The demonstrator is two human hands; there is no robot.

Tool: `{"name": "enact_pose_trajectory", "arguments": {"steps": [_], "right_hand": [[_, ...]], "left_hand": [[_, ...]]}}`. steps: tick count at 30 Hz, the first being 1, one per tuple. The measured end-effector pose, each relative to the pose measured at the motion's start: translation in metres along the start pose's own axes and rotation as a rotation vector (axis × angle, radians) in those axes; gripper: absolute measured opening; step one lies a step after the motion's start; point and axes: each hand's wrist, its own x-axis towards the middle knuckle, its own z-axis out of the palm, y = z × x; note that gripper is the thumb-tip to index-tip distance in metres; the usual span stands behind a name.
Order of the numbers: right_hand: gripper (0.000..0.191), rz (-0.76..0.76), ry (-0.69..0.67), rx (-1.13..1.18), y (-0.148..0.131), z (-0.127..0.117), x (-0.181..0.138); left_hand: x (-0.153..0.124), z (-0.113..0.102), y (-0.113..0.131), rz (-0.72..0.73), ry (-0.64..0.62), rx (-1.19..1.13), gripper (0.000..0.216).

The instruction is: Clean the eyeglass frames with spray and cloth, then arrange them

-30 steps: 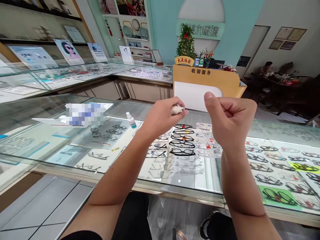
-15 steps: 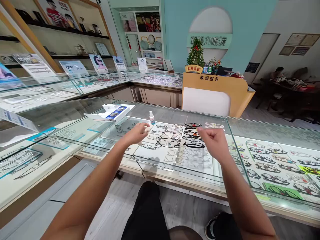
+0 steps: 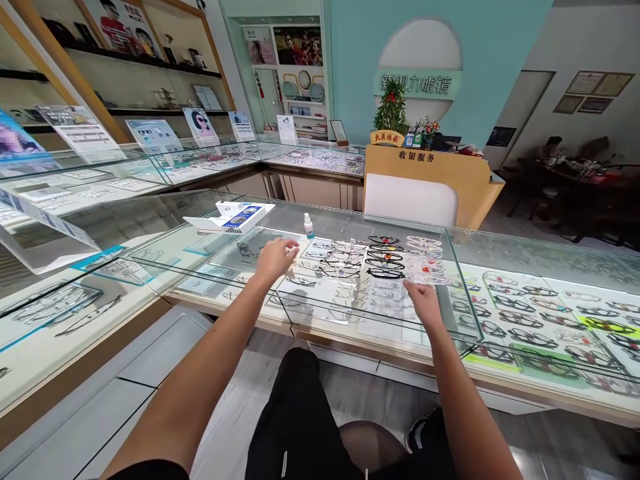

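Note:
My left hand (image 3: 276, 260) hovers at the left of a row of thin-rimmed glasses (image 3: 343, 257) on the glass counter, its fingers loosely bent and apart, with nothing visible in it. A small white spray bottle (image 3: 309, 227) stands upright just beyond it. My right hand (image 3: 424, 301) is closed at the near end of a row of clear-framed glasses (image 3: 425, 260). Its thumb points left, toward the black-framed glasses (image 3: 385, 273). Whatever its fingers may hold is hidden. The glasses lie in columns, the black ones between the thin and clear ones.
An open white-and-blue box (image 3: 240, 217) sits on the counter to the left. Under the glass (image 3: 540, 247) at right, several more glasses are on display. Card stands (image 3: 155, 137) line the left case. A wooden cashier desk (image 3: 475, 183) stands behind the counter.
My right hand has moved down toward me, uncovering the clear-framed glasses. The left hand has stayed by the thin-rimmed row. The view has shifted slightly.

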Motion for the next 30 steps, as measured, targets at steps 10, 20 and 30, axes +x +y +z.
{"name": "enact_pose_trajectory", "arguments": {"steps": [10,20,30], "right_hand": [[0.065,-0.036,-0.053,-0.005,0.000,0.000,-0.001],[0.065,-0.067,-0.094,0.022,0.003,0.002,-0.002],[0.044,-0.123,-0.198,0.059,-0.004,0.001,-0.006]], "left_hand": [[-0.023,0.037,0.081,0.448,-0.223,0.004,0.012],[-0.023,-0.002,0.086,0.423,-0.299,-0.290,0.027],[-0.076,0.097,0.171,0.047,-0.367,-1.325,0.044]]}}
